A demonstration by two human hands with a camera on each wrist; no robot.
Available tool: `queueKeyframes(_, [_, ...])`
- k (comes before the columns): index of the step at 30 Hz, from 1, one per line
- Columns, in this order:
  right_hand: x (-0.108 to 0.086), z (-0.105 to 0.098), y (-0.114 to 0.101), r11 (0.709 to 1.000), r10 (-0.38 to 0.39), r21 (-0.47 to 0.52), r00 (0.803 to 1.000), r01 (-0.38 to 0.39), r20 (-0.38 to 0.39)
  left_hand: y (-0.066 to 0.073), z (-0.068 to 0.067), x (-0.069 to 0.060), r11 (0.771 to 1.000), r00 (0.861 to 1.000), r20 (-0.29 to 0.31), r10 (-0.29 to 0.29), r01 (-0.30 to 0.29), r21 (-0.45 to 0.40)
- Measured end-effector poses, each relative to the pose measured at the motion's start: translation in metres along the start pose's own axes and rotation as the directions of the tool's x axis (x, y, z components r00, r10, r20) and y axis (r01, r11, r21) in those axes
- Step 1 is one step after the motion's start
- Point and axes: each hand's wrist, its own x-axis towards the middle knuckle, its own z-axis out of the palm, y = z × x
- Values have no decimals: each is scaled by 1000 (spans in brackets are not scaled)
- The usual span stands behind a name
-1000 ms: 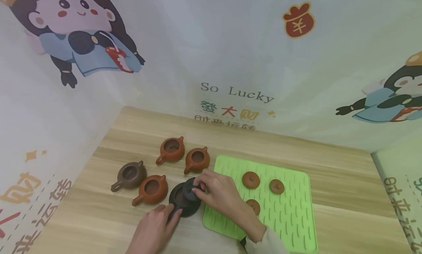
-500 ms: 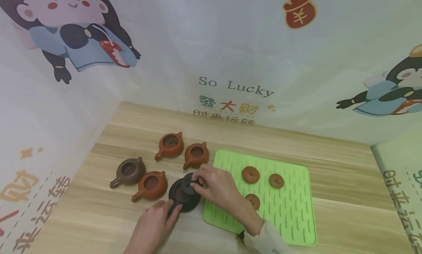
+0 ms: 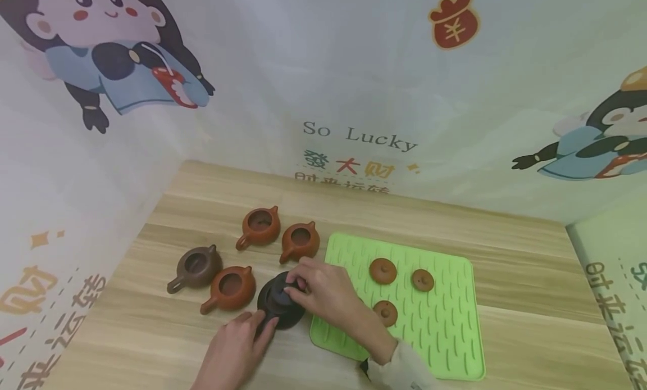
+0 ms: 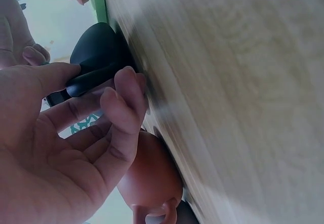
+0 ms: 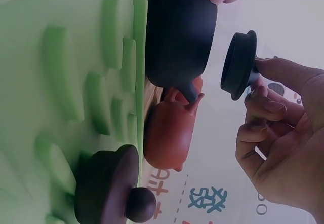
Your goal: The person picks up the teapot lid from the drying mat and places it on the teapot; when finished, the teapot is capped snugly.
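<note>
Black lid [image 3: 281, 296] and black pot [image 3: 290, 323] are both in grasp: the right hand [image 3: 323, 289] pinches the lid by its knob between thumb and fingers, and the left hand [image 3: 235, 342] grips the pot by its handle, thumb against index finger, the other fingers loosely bent. The pot stands upright on the wooden counter [image 3: 520, 266]; the lid is held knob up over its mouth, with a gap between them in the right wrist view. A pale sleeve [image 3: 404, 368] covers the right forearm. Just left of the black pot sits a red pot [image 3: 233, 289], and just beyond that one a brown pot [image 3: 202, 270]. Farther back stand a second red pot [image 3: 300, 242] and a third red pot [image 3: 259, 227]; all four are lidless. To the right, the green mat [image 3: 445, 334] carries a large lid [image 3: 382, 271], a small lid [image 3: 422, 280] and a near lid [image 3: 386, 313], spaced apart. Behind hangs a white backdrop [image 3: 313, 58] printed with cartoon figures and lettering.
</note>
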Motion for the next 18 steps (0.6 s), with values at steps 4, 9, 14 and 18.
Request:
queueKeyframes(4, [1, 2, -1, 1000, 3, 1, 1000, -3, 3, 2, -3, 0, 1000, 1000, -3, 2, -2, -14])
queueKeyframes(9, [2, 4, 0, 1000, 2, -10, 1000, -2, 1, 7, -9, 0, 999, 1000, 0, -8, 8, -49])
queueKeyframes(14, [2, 7, -2, 1000, -4, -14, 1000, 4, -4, 13, -18, -2, 997, 999, -44, 24, -27, -66])
queueKeyframes(18, [3, 11, -2, 1000, -7, -10, 1000, 7, -6, 9, -12, -2, 997, 995, -83, 46, -51, -51])
